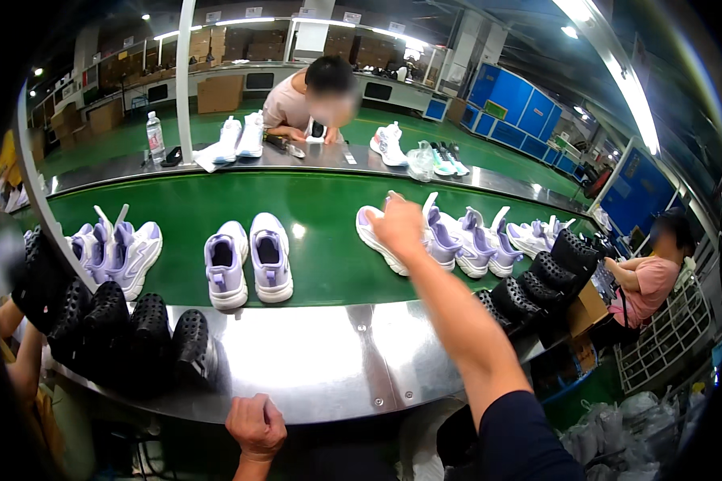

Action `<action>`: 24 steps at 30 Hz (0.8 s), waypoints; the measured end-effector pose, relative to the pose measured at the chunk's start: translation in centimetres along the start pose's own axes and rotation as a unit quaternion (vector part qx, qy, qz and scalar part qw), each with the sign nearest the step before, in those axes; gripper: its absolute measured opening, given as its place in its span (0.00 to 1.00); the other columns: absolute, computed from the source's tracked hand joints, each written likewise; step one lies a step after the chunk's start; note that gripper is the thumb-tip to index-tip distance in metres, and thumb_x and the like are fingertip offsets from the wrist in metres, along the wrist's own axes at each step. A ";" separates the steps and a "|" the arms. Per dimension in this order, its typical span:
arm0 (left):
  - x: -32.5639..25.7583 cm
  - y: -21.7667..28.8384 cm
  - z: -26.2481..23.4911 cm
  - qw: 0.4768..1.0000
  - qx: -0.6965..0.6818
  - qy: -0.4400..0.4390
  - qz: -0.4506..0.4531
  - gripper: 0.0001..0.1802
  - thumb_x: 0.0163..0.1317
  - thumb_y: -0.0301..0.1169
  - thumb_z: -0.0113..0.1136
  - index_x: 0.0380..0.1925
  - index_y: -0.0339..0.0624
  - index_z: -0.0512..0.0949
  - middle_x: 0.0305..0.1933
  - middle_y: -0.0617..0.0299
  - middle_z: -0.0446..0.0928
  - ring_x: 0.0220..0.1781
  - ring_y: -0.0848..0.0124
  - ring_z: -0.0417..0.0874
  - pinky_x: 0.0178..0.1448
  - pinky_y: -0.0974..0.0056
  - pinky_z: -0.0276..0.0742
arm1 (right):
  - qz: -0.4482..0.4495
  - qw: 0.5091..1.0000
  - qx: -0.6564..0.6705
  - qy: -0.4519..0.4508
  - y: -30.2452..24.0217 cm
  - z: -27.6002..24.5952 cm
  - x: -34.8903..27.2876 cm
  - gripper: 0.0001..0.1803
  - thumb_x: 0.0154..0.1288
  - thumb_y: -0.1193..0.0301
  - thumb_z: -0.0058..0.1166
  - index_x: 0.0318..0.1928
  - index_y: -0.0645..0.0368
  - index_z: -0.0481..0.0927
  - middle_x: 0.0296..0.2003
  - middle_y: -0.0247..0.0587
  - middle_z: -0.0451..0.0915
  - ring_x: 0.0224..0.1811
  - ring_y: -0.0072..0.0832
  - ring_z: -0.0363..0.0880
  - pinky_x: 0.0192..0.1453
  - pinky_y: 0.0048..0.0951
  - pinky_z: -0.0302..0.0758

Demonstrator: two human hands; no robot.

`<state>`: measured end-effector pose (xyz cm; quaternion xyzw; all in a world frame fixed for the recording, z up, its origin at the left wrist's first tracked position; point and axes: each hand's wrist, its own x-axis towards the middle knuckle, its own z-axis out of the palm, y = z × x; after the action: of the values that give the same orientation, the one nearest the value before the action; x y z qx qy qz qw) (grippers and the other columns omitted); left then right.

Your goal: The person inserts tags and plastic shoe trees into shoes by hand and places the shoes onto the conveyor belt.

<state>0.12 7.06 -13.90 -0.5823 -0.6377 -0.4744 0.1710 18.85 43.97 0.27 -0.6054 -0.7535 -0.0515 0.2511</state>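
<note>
Closest in, left hand (256, 426) rested curled on the shiny steel table (329, 361) edge, holding nothing, while right hand (399, 227) closed on the white-and-lilac sneaker (377, 240) on the green conveyor belt (313, 216); a firm heel grip looked wisest.

Materials I log here: conveyor belt (313, 240), green, smooth with a slight sheen; its steel edge plate (321, 361), brushed and reflective; white-and-lilac sneakers (249, 260), mesh cloth with glossy synthetic panels; black shoe lasts (149, 329), matt perforated plastic; cardboard box (219, 94), dull brown.
</note>
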 end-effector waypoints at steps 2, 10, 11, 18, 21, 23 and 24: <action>-0.1 -0.3 0.3 1.000 -0.007 -0.009 0.004 0.06 0.50 0.19 0.59 0.28 0.40 0.77 0.23 0.56 0.69 0.23 0.55 0.71 0.26 0.55 0.65 | 0.155 0.977 -0.079 -0.121 6.1 -1.1 1.2 0.43 0.59 0.33 0.59 0.52 0.64 0.85 0.53 0.54 0.85 0.56 0.48 0.84 0.61 0.43 0.76; -1.5 -1.3 0.9 0.998 0.022 -0.055 0.034 0.06 0.50 0.21 0.59 0.29 0.39 0.77 0.23 0.55 0.70 0.24 0.54 0.72 0.26 0.55 0.67 | 0.132 0.957 -0.067 -0.248 9.3 2.7 2.4 0.43 0.54 0.38 0.64 0.56 0.63 0.84 0.57 0.53 0.84 0.61 0.48 0.83 0.63 0.40 0.77; -1.5 -1.4 0.5 0.998 0.028 -0.051 0.034 0.06 0.50 0.21 0.59 0.29 0.39 0.77 0.23 0.55 0.70 0.24 0.54 0.72 0.26 0.55 0.67 | 0.148 0.955 -0.055 -0.252 7.5 2.4 2.2 0.42 0.55 0.39 0.64 0.56 0.62 0.84 0.57 0.53 0.84 0.60 0.47 0.83 0.64 0.42 0.77; -0.6 -0.9 0.0 0.998 0.036 -0.044 0.023 0.06 0.49 0.20 0.59 0.29 0.39 0.77 0.24 0.54 0.71 0.27 0.54 0.74 0.30 0.54 0.70 | 0.156 0.944 -0.012 -0.291 7.4 -0.2 0.0 0.26 0.56 0.56 0.60 0.48 0.63 0.87 0.49 0.54 0.87 0.50 0.46 0.88 0.54 0.41 0.83; -1.2 -1.9 0.4 0.997 0.036 -0.057 0.022 0.05 0.51 0.21 0.60 0.30 0.38 0.78 0.25 0.54 0.71 0.28 0.54 0.74 0.33 0.53 0.71 | 0.068 0.961 -0.040 -0.265 4.5 -4.2 -4.2 0.22 0.54 0.60 0.61 0.47 0.58 0.88 0.49 0.49 0.88 0.52 0.43 0.88 0.55 0.43 0.83; -0.7 -2.2 0.8 0.996 0.031 -0.082 -0.022 0.08 0.54 0.23 0.61 0.35 0.36 0.79 0.29 0.53 0.73 0.31 0.55 0.76 0.35 0.54 0.72 | 0.026 0.959 -0.040 -0.278 1.9 -7.4 -7.9 0.21 0.53 0.61 0.61 0.46 0.58 0.88 0.48 0.51 0.88 0.52 0.46 0.88 0.55 0.45 0.83; 0.1 -1.6 0.7 0.993 0.013 -0.092 -0.079 0.10 0.57 0.25 0.62 0.39 0.34 0.80 0.32 0.52 0.75 0.33 0.56 0.77 0.37 0.55 0.73 | -0.001 0.955 -0.033 -0.294 0.9 -7.8 -9.7 0.19 0.52 0.62 0.60 0.43 0.58 0.89 0.46 0.52 0.88 0.50 0.46 0.88 0.54 0.45 0.84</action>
<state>-1.10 7.91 -14.81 -0.5688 -0.7010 -0.4226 0.0811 23.58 32.59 2.55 -0.6011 -0.7924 0.1040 -0.0018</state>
